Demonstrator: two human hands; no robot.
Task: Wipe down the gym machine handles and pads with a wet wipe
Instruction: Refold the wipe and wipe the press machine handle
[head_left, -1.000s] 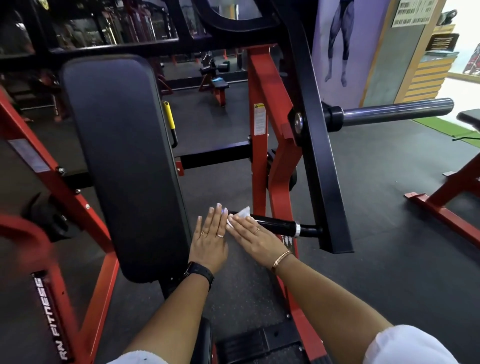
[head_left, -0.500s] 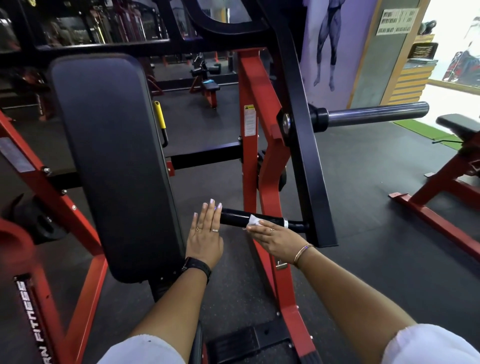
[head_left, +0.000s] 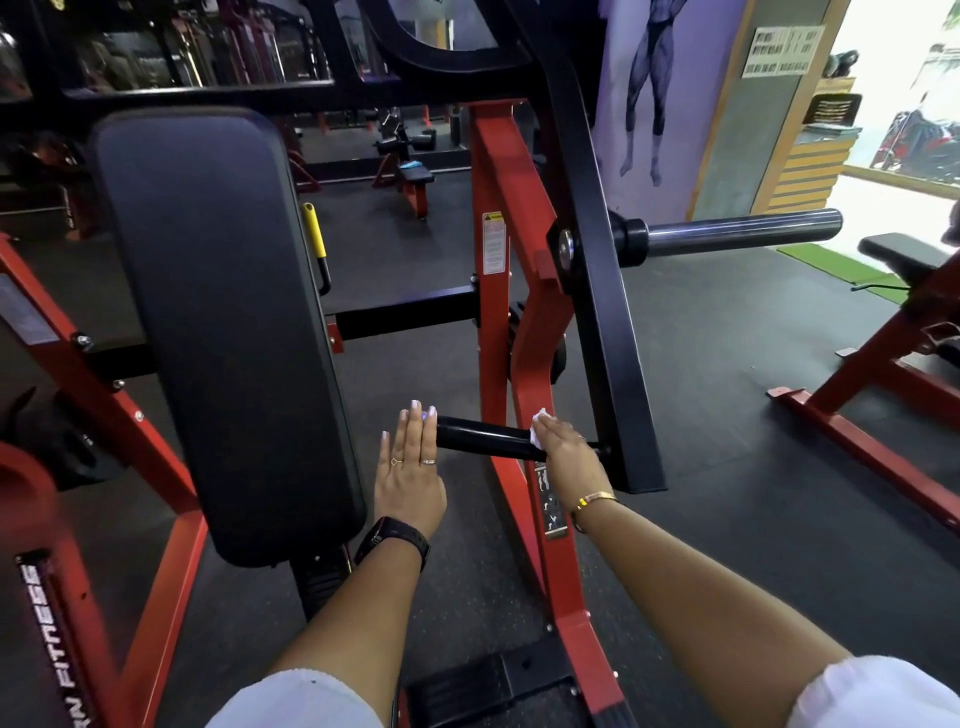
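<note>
The dark rubber floor (head_left: 727, 467) holds the red machine frame (head_left: 540, 364) and, far right, a bench (head_left: 904, 260).

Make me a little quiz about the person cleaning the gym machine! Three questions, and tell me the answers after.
1. True or false: the right hand presses the white wipe onto the black handle.
2. Pick one. The left hand is: A) gripping the yellow lever, B) flat and open by the free end of the handle, C) holding a second wipe.
3. Fill in: the big black pad stands to the ____ of both hands.

Key
1. True. The wipe shows under the fingertips at the handle's far end, near the red frame.
2. B.
3. Left.
</note>
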